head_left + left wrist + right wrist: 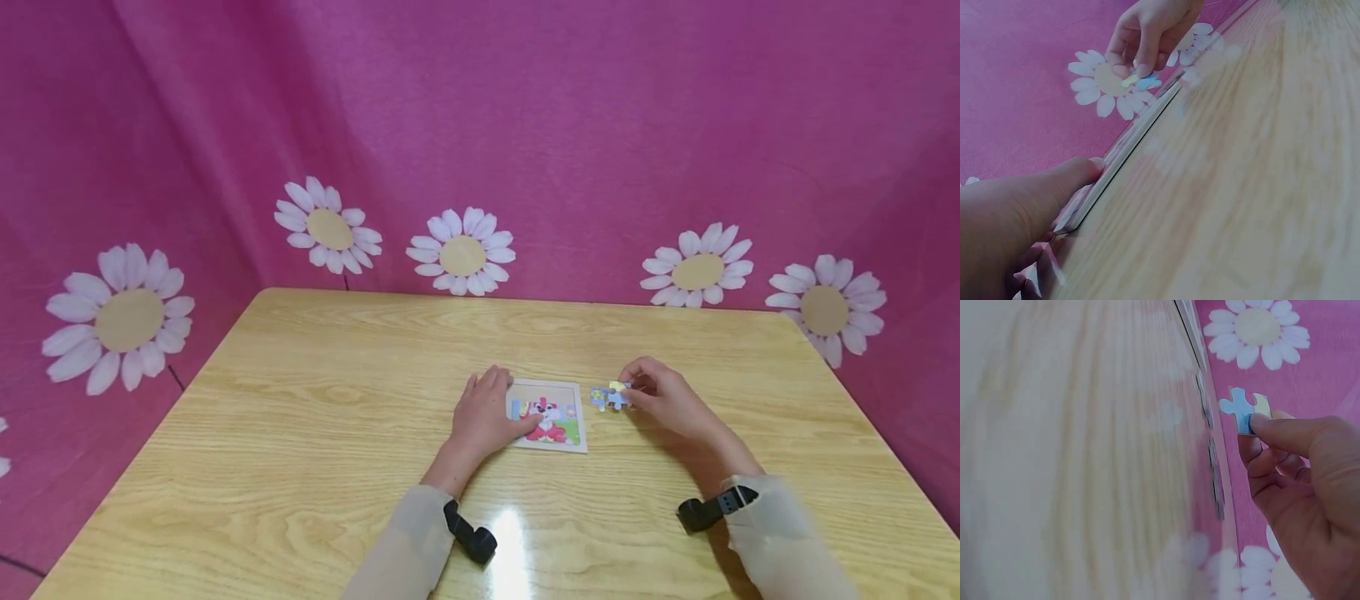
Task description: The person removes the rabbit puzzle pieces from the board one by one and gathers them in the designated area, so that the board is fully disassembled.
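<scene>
A small jigsaw puzzle board (555, 445) with a pale frame lies on the table, showing a red and white animal. My left hand (487, 417) rests at its left side, the thumb lying over the picture and the other fingers by the left edge. Just right of the board, my right hand (663, 400) pinches a blue and yellow puzzle piece (1242, 412) between thumb and fingers. In the right wrist view that piece is raised above the table. Another puzzle piece (598, 397) lies between the board and my right hand.
The wood-grain table (322, 400) runs out to both sides. A pink curtain (525, 125) with white daisies hangs behind it and along the sides. Loose pieces (1216, 481) lie flat on the table near my right hand, seen edge-on.
</scene>
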Demonstrator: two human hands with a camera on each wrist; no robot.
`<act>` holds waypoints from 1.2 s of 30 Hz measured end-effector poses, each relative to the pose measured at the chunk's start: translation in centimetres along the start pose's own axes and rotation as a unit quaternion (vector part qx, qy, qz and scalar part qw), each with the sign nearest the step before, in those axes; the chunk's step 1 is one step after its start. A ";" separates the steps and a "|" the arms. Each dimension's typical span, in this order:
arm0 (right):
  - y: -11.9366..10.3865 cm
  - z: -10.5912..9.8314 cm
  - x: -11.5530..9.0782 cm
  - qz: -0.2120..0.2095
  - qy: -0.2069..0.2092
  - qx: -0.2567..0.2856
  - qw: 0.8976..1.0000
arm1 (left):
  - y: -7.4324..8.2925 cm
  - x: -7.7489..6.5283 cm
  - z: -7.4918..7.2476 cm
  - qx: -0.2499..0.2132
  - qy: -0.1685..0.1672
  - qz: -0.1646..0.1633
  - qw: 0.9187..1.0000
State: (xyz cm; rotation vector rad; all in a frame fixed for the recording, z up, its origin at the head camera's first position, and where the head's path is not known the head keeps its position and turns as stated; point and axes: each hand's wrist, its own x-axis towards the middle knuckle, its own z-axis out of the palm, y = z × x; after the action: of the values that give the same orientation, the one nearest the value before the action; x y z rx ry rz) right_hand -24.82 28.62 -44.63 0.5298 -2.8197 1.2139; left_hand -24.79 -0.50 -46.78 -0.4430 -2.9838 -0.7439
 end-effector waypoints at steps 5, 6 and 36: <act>0.7 -0.9 -0.8 -0.008 0.015 -0.012 1.000 | -0.1 -0.1 -0.1 -0.006 0.001 0.001 1.000; 0.9 -1.1 -1.0 -0.007 0.016 -0.015 1.000 | -0.1 -0.1 -0.1 -0.007 0.002 0.002 1.000; 3.9 -4.2 -3.4 0.011 0.032 -0.039 0.999 | -0.1 0.0 0.0 -0.013 -0.006 -0.006 1.000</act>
State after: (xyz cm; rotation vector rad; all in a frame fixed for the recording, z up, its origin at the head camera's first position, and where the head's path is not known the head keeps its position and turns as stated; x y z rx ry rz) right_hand -23.30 35.10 -44.94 0.4489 -2.8120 1.0966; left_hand -24.82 -0.56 -46.78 -0.4315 -2.9942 -0.7861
